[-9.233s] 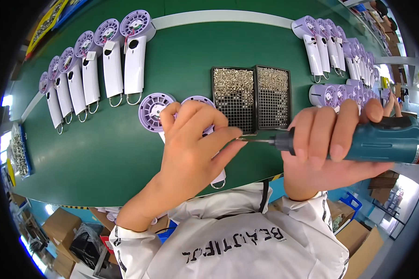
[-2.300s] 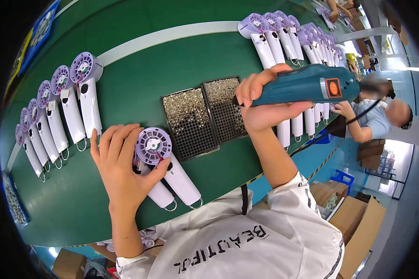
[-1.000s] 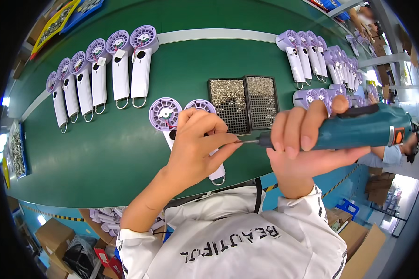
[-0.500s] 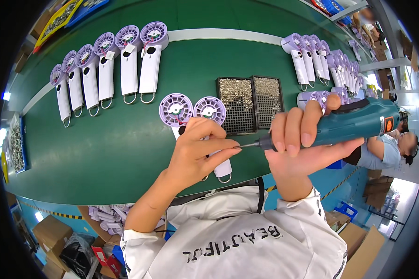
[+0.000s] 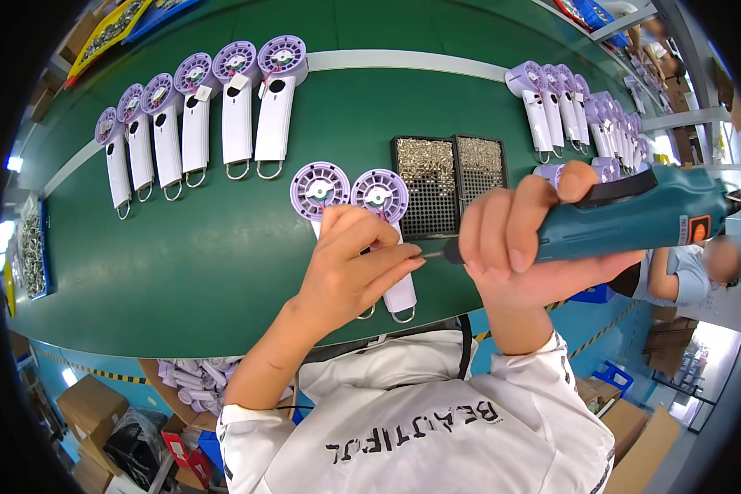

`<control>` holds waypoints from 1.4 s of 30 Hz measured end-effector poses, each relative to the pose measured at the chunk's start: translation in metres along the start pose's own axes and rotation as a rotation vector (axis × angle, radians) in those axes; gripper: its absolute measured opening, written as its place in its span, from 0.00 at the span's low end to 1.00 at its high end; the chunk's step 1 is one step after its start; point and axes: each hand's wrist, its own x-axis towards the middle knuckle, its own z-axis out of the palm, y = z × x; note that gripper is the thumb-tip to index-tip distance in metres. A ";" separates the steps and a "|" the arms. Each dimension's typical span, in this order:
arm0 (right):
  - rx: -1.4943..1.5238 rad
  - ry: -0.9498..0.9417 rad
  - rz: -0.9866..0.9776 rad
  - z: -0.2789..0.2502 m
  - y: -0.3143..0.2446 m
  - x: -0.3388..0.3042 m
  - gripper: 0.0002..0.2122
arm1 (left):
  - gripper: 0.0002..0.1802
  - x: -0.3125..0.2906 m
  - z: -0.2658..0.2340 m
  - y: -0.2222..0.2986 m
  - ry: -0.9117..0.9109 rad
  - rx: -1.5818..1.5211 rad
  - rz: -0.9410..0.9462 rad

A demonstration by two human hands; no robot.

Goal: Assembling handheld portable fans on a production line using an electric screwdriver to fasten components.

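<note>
**Screw set to driver tip**

Right hand (image 5: 527, 247) wraps the teal electric screwdriver (image 5: 634, 218), held level. Left hand (image 5: 350, 272), fingers pinched narrow at the bit, seemingly seating a screw; too small to tell. Two handheld fans (image 5: 379, 214) lie beneath, screw trays (image 5: 449, 181) just beyond.

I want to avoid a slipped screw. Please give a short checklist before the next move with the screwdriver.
1. Right hand grips the teal electric screwdriver firmly: ok.
2. Left hand fingertips meet the bit tip: ok.
3. Screw seated on the bit: cannot tell, too small.
4. Two handheld fans lie side by side under the left hand: ok.
5. Screw trays within reach: ok.
</note>
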 end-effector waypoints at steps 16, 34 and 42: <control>-0.178 0.055 -0.018 -0.001 0.067 0.006 0.45 | 0.13 0.002 -0.013 -0.020 0.046 0.315 -0.140; -0.221 0.063 0.156 -0.006 0.089 -0.006 0.39 | 0.15 0.002 -0.015 -0.024 0.068 0.230 -0.176; -0.759 0.032 0.304 -0.022 0.099 -0.021 0.11 | 0.19 0.005 -0.015 -0.019 0.137 0.310 -0.148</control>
